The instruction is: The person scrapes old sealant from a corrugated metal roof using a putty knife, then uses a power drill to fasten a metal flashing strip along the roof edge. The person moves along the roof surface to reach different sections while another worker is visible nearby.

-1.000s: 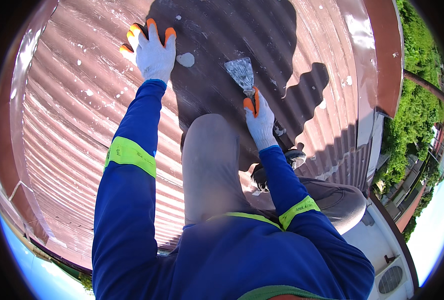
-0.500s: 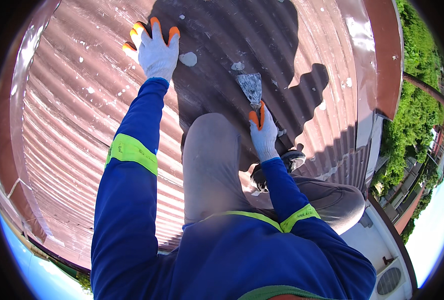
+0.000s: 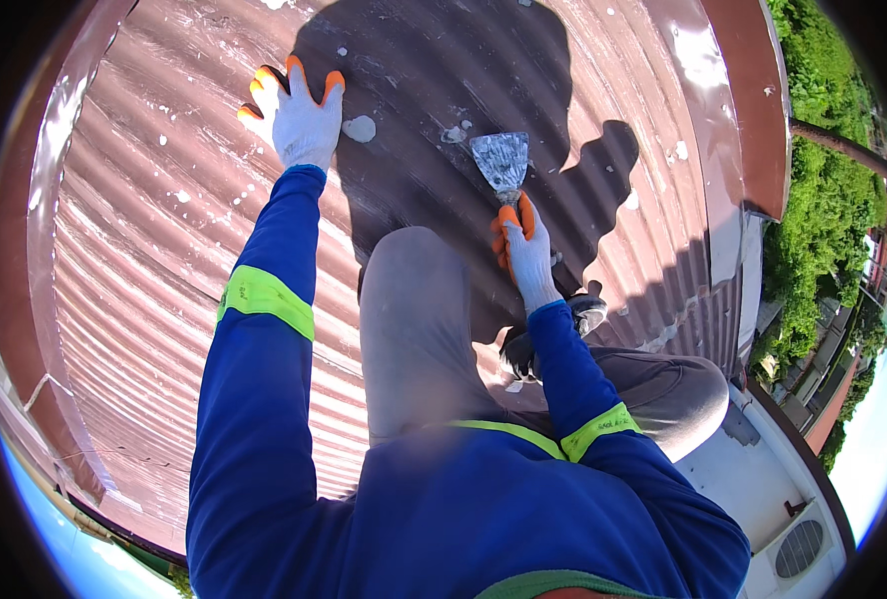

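My left hand (image 3: 304, 122), in a white glove with orange fingertips, lies with fingers spread on the reddish-brown corrugated roof (image 3: 164, 240). Beside it is a round pale patch (image 3: 360, 129). Gloved the same way, my right hand (image 3: 526, 250) is wrapped round the handle of a putty knife (image 3: 500, 163). Its broad blade, smeared grey-white, points away from me over the shaded ridges. Just left of the blade sits a small whitish lump (image 3: 454, 134). Whether the blade touches the metal I cannot tell.
My bent knee (image 3: 419, 290) and a dark shoe (image 3: 520, 351) rest close below my right hand. Metal flashing (image 3: 698, 70) runs along the roof's right edge, with green trees (image 3: 828, 190) beyond. An air-conditioner unit (image 3: 799, 548) stands lower right.
The putty knife's blade has turned to face up more and shifted slightly off the whitish lump. My right hand has risen a little. My left hand stays spread on the roof.
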The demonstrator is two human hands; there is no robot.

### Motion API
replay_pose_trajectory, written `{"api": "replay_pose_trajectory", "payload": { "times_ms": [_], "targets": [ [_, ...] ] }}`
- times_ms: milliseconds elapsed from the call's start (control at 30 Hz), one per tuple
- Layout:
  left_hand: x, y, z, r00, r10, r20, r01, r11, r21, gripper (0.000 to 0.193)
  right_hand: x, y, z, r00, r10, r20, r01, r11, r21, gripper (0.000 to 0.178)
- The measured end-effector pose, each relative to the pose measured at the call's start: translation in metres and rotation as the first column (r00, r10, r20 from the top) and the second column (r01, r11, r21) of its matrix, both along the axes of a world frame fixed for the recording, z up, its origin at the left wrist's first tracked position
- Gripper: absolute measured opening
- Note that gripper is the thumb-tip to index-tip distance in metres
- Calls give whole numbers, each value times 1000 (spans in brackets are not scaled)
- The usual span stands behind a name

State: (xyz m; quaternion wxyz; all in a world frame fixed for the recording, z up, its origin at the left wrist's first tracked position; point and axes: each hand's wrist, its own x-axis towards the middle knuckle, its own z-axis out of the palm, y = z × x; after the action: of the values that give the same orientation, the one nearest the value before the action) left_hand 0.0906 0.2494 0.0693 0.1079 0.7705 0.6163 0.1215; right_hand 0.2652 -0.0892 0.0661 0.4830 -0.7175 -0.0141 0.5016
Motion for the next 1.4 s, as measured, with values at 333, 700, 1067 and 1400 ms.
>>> {"api": "replay_pose_trajectory", "payload": {
  "times_ms": [333,700,1067,1400],
  "targets": [
    [-5,5,-22,991,-13,-131,29,993,118,88,55,29,2,928,366,-77,-368,930,-12,53],
    [-4,4,-17,996,-8,-83,15,997,81,87,54,113,29,809,586,39,-582,809,-81,55],
    [-5,4,-18,985,-35,-170,85,951,299,85,113,65,14,894,447,31,-441,891,-110,49],
    [-2,4,-13,993,-16,-113,33,989,147,86,130,57,2,847,529,42,-521,844,-129,49]
  ]
}}
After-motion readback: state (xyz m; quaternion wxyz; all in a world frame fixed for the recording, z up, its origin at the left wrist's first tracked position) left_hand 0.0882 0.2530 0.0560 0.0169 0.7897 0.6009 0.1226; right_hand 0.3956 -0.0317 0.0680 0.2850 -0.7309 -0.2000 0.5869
